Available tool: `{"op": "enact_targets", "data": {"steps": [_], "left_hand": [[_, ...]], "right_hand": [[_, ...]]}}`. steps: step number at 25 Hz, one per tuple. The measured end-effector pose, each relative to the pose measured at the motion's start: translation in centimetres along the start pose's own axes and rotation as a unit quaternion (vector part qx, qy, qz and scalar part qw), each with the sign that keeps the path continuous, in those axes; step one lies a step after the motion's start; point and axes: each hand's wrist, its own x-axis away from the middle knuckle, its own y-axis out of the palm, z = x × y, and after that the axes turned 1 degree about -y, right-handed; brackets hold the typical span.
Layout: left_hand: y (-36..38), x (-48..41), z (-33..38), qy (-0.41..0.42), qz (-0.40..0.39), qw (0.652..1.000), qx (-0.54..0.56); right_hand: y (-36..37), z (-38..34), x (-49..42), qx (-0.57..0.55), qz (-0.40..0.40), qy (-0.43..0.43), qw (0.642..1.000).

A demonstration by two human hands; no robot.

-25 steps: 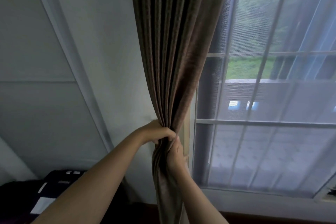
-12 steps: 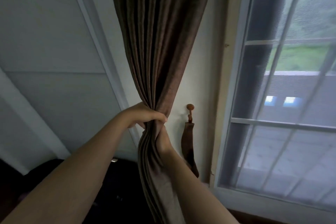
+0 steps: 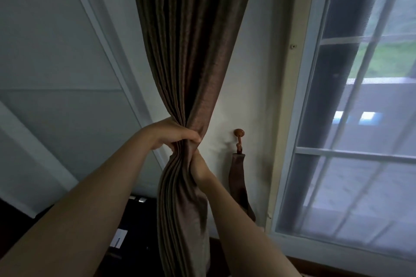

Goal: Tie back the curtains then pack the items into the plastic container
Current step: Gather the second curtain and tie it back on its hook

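Curtain: brown, faintly shiny cloth, pleated, gathered into a narrow waist just left of the wall knob. It fans wide above the waist and falls in folds below. Left hand curled round the waist; right hand clasping just beneath. Brown tieback hangs from the knob, untouched.

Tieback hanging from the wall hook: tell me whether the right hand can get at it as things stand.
Probably yes. The tieback hangs just right of the right hand, with only bare wall between them. But that hand grips the curtain, so it must let go first.
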Motion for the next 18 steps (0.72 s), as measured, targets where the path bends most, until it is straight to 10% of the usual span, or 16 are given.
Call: {"op": "enact_targets", "data": {"steps": [5,8,11,18], "left_hand": [[-0.9,-0.5,-0.7,-0.001,0.045,0.997,0.056],[-1.0,-0.8,-1.3,0.006,0.064,0.995,0.082],[-0.6,-1.3,-1.5,0.019,0.051,0.995,0.088],[1.7,-1.8,-0.3,0.034,0.024,0.996,0.084]], "right_hand": [[0.3,3.8,-2.4,0.055,0.122,-0.045,0.99],[-2.7,7.5,-2.5,0.284,0.364,0.005,0.887],[-6.4,9.3,-2.1,0.248,0.443,0.039,0.861],[-13.4,11.4,-0.5,0.134,0.187,0.035,0.972]]}}
